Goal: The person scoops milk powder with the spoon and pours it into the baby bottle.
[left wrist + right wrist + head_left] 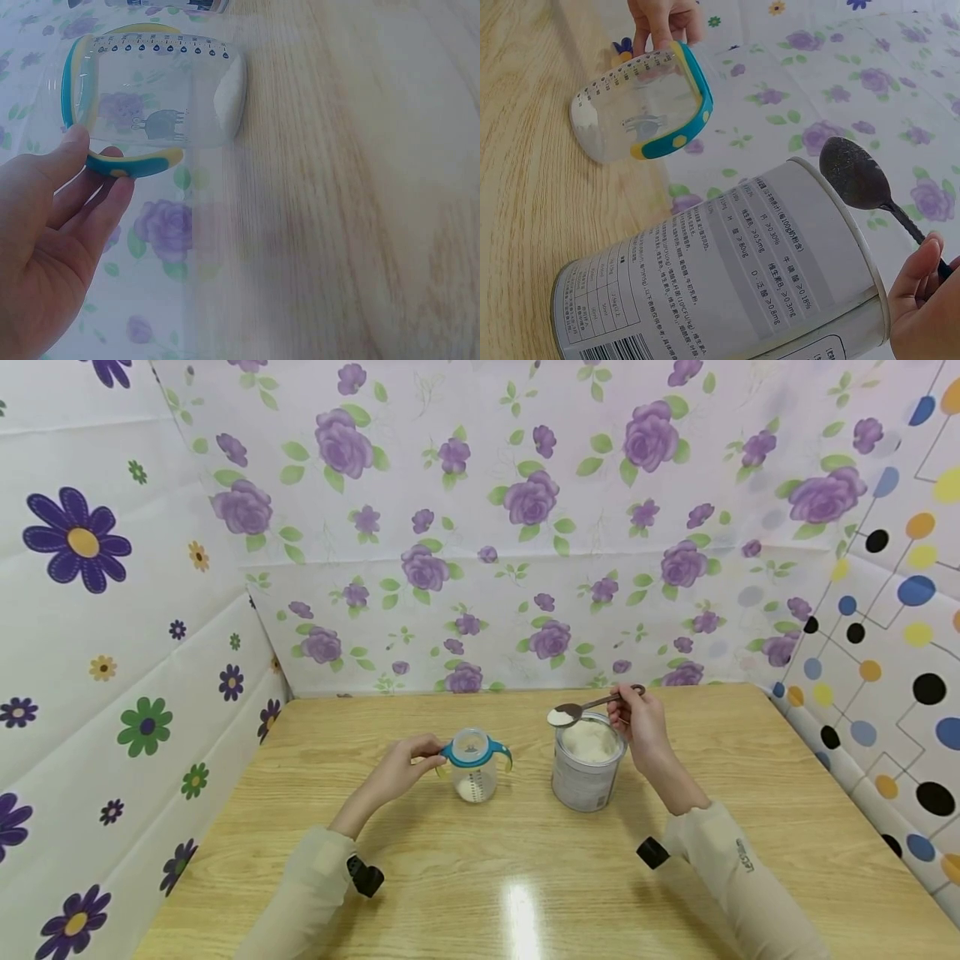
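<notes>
My left hand point(397, 772) has its grip clamped on the handle of the clear cup point(475, 767) at bench point(480, 877) centre. At its 3 o'clock stands the powder can point(587, 766). Above it, my right hand point(637, 720) pinches a heaped spoon point(572, 712).

Free: bare table point(525, 877) in front, w/ room right of tin point(587, 772) | Obstacles: bottle point(475, 768) and tin mid-table, small gap btw them | spoon point(592, 705) above tin rim | walls near at left, back, right
</notes>
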Demonstrator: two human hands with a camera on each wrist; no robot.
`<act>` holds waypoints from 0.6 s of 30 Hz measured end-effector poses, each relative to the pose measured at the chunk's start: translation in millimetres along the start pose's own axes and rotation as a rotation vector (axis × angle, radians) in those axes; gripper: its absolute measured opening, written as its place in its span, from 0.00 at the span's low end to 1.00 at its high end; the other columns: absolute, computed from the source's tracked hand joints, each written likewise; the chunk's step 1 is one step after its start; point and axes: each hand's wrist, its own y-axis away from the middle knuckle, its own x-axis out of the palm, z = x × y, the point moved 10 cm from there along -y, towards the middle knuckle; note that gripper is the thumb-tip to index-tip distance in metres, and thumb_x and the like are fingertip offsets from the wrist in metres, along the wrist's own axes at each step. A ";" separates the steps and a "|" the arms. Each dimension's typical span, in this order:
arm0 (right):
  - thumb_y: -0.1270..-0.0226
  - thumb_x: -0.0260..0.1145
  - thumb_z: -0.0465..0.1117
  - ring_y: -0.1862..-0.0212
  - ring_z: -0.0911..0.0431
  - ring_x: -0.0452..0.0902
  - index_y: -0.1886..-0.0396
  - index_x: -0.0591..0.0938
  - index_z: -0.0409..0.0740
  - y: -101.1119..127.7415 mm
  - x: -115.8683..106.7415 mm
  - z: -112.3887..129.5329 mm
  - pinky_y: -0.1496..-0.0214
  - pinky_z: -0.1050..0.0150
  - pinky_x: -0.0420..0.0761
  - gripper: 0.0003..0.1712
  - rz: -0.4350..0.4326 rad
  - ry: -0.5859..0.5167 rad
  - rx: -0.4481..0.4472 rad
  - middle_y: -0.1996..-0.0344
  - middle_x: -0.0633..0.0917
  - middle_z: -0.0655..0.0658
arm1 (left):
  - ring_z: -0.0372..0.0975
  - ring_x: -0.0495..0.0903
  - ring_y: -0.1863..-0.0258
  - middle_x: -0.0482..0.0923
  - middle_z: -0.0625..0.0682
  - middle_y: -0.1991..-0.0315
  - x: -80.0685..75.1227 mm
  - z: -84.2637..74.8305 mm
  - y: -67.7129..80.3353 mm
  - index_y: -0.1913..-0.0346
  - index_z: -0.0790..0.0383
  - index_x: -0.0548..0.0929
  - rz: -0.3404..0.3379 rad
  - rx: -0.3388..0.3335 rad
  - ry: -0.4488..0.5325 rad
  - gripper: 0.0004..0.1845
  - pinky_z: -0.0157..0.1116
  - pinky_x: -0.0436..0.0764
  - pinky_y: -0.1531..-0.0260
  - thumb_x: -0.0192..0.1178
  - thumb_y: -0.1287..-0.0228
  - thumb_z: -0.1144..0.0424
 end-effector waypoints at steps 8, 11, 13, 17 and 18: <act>0.21 0.48 0.45 0.81 0.66 0.72 0.66 0.76 0.44 0.3 2.4 1.7 0.79 0.77 0.73 0.15 0.007 0.020 -0.017 0.83 0.79 0.55 | 0.44 0.84 0.52 0.85 0.50 0.55 0.1 0.7 0.1 0.56 0.53 0.84 0.004 -0.017 0.004 0.06 0.43 0.84 0.51 0.60 0.33 0.63; 0.21 0.48 0.45 0.81 0.66 0.72 0.66 0.76 0.45 0.7 3.7 2.1 0.79 0.78 0.73 0.15 0.009 0.031 -0.020 0.83 0.79 0.55 | 0.44 0.84 0.53 0.85 0.50 0.56 0.2 0.7 0.4 0.56 0.53 0.84 0.004 -0.017 0.013 0.06 0.45 0.83 0.51 0.60 0.33 0.64; 0.21 0.48 0.45 0.81 0.66 0.72 0.65 0.75 0.44 0.8 4.3 1.8 0.79 0.78 0.73 0.15 0.007 0.028 -0.017 0.83 0.79 0.55 | 0.44 0.84 0.52 0.85 0.50 0.56 0.2 0.6 0.6 0.56 0.53 0.84 0.004 -0.017 0.017 0.06 0.45 0.83 0.51 0.60 0.33 0.65; 0.21 0.48 0.45 0.81 0.66 0.72 0.64 0.74 0.43 1.2 6.7 1.4 0.80 0.77 0.73 0.14 0.025 0.016 -0.014 0.83 0.79 0.55 | 0.45 0.84 0.52 0.85 0.51 0.55 -0.2 0.0 0.6 0.56 0.53 0.84 0.003 -0.014 0.022 0.06 0.45 0.83 0.50 0.60 0.33 0.65; 0.21 0.48 0.45 0.81 0.66 0.72 0.64 0.74 0.42 1.2 7.0 1.2 0.80 0.77 0.73 0.14 0.026 0.013 -0.013 0.83 0.79 0.55 | 0.45 0.84 0.52 0.85 0.51 0.55 -0.3 0.0 0.6 0.56 0.53 0.84 0.002 -0.013 0.020 0.06 0.45 0.83 0.50 0.60 0.33 0.65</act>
